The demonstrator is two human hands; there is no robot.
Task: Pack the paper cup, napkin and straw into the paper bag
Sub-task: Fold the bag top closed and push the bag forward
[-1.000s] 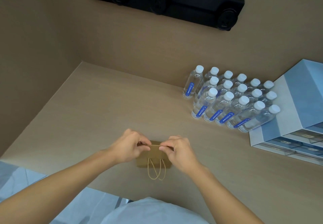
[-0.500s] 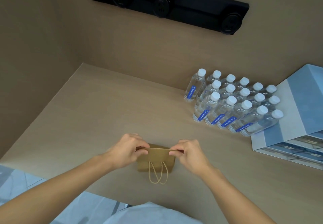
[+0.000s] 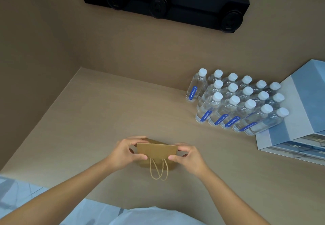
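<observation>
Between both grips, the paper bag, left hand and right hand pinching its ends.

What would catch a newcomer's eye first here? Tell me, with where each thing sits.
First, the small brown paper bag near the front middle of the table, pinched at its top edge by the left hand and the right hand, with its twine handles hanging toward the person. Next, the block of clear water bottles with white caps, far right by the back wall, beside a blue and white box.
</observation>
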